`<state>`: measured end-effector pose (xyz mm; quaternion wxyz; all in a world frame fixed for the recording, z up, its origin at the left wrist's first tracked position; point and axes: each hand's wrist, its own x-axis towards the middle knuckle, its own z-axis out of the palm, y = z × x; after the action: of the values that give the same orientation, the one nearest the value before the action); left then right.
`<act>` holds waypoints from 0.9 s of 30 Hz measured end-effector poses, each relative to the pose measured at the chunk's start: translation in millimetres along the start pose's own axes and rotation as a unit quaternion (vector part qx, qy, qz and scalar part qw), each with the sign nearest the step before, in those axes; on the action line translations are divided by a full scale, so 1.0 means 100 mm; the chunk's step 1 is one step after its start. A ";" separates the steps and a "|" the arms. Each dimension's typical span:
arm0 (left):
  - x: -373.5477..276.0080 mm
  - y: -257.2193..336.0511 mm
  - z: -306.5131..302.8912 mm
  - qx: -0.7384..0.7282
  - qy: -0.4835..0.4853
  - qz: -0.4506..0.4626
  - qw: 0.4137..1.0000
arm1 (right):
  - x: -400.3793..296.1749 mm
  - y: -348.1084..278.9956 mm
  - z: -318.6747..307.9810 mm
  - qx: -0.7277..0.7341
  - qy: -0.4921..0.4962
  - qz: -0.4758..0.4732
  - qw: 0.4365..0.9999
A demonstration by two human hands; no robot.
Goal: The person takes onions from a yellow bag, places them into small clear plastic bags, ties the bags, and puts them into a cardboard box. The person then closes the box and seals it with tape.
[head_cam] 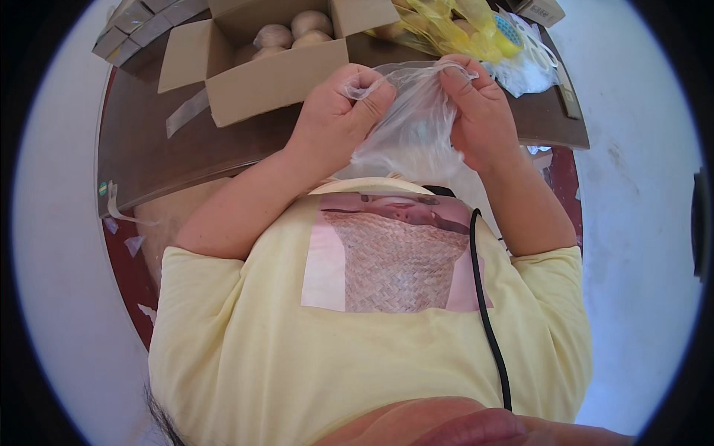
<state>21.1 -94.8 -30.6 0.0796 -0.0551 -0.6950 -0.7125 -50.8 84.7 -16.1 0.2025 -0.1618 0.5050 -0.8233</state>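
Note:
Both hands grip a clear plastic bag (415, 125) by its upper edge, and it hangs between them in front of my chest. My left hand (348, 111) has its fingers closed on one side of the rim, near an open cardboard box (279, 83). On the other side of the rim, my right hand (479, 106) pinches the film between thumb and fingers. Inside the box lie several round, tan objects (311, 25), some with a shiny film on them; what they are I cannot tell.
Yellow plastic bags (446, 28), a tape roll (507, 38), white-handled scissors (541, 53) and crumpled clear plastic (521, 78) lie at the back right of the dark table (150, 150). Small boxes (139, 28) are stacked at the back left. A black cable (486, 323) runs down my shirt.

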 end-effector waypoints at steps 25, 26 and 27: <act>0.06 0.12 -0.10 0.164 0.067 0.113 0.978 | -0.19 -0.02 -0.12 -0.188 -0.244 0.170 0.936; 0.08 0.14 -0.14 0.115 0.062 0.091 0.987 | -0.16 -0.02 -0.15 -0.181 -0.231 0.170 0.941; 0.09 0.16 -0.17 0.066 0.056 0.070 0.994 | -0.14 -0.03 -0.18 -0.176 -0.218 0.170 0.945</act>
<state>16.3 -112.3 -13.6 0.1719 -0.0580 -0.7292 -0.6598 -47.5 106.4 -22.3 0.4128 -0.2818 0.6051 -0.6196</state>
